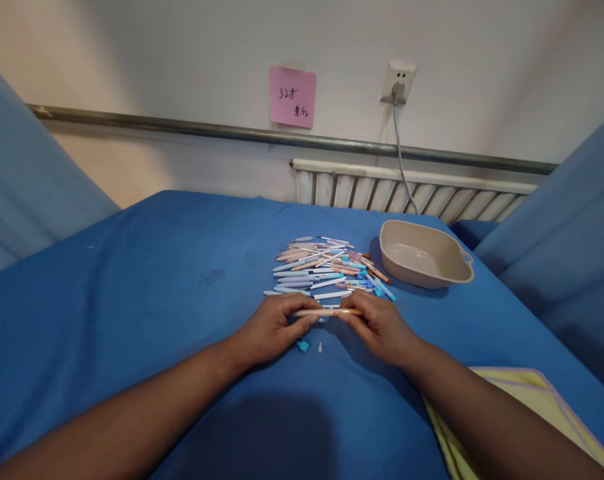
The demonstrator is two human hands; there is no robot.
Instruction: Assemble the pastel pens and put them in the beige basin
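Note:
Both of my hands pinch one thin pen (326,312) with a pale, orange-tinted barrel, held level just above the blue cloth. My left hand (272,328) grips its left end, my right hand (379,327) its right end. Right behind the pen lies a pile of several pens (327,268) in white, blue and orange. Under the held pen, a small blue cap (303,345) and a tiny white tip piece (320,347) rest on the cloth.
A beige shallow tray (425,257) stands to the right of the pile. The blue cloth-covered table (157,287) stretches left. A yellow cloth (527,400) lies at the near right. A radiator, a wall rail, a pink note and a socket are behind.

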